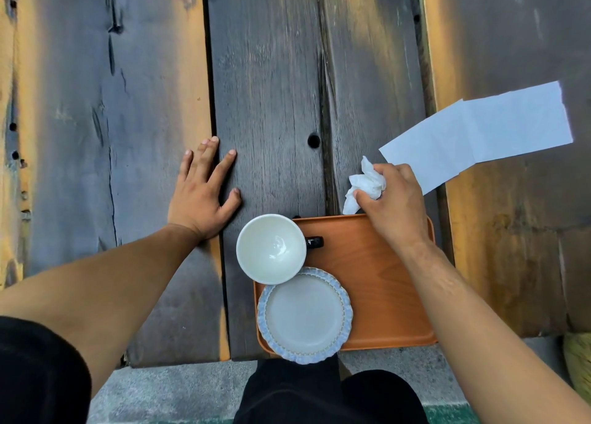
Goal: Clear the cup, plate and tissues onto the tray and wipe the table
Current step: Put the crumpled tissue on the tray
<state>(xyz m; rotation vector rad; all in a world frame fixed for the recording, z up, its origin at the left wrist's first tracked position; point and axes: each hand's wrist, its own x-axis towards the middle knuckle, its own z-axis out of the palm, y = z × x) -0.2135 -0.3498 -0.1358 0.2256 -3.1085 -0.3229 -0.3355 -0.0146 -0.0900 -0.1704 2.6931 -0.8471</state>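
We see the right hand (395, 204) closed around a crumpled tissue (364, 184) above the far edge of the orange tray (383, 289), hiding part of the wad. The left hand (203, 196) lies flat on the wooden table (271, 88), fingers spread. On the tray sit the cup (271, 248), its dark handle barely visible, and the plate (304, 315), overhanging the near edge. A flat tissue (479, 132) remains on the table.

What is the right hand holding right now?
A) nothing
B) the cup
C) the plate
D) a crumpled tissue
D: the right hand is closed on a crumpled tissue at the tray's far edge, while the cup and plate already sit on the tray.
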